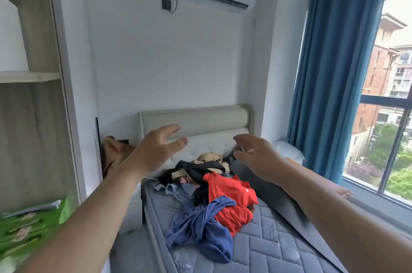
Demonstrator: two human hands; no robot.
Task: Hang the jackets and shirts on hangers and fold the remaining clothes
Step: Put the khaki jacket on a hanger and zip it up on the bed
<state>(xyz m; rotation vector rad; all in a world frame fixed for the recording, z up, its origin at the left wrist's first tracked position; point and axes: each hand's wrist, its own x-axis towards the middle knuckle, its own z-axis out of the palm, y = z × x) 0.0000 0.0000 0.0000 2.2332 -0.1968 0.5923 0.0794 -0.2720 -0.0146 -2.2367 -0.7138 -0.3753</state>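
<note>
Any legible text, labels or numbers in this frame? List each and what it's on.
None legible.
Green boxes: print on the fronts, motion-blurred, unreadable.
Paper tag in the clothes pile: too small to read.
Red garment: small white mark, too small to read.

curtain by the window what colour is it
Plain blue curtain, clearest in the head view, the only view here.

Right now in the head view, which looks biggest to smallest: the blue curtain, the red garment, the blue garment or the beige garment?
1. blue curtain
2. red garment and blue garment: about alike, both crumpled, so I won't rank them
3. beige garment, though it lies farther away and partly covered
</note>
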